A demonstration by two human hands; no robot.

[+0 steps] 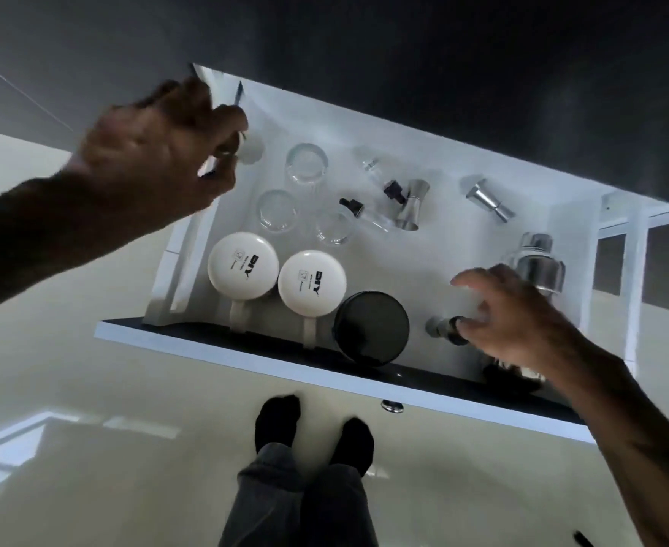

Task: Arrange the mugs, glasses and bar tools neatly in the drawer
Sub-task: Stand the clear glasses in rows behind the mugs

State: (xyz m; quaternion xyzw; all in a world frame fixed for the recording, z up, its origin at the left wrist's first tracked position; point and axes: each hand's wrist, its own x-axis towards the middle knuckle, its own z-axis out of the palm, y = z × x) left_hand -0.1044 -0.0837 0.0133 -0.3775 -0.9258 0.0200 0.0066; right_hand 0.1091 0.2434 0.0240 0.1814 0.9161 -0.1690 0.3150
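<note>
The white drawer (435,246) stands pulled out below me. Two white mugs (243,266) (311,283) and a black mug (371,328) sit upside down along its front. Three clear glasses (306,163) (277,210) (333,227) stand behind them. Two small dropper bottles (364,213) (380,173), two steel jiggers (412,207) (487,199) and a steel shaker (538,262) lie further right. My left hand (159,152) is shut on a blurred white glass (250,148) at the back left corner. My right hand (514,313) hovers with spread fingers over a small steel tool (441,327).
A dark cabinet front (443,53) overhangs the drawer's back. The drawer's front panel (325,373) carries a metal knob (392,406). My feet in black socks (313,428) stand on a glossy pale floor just in front.
</note>
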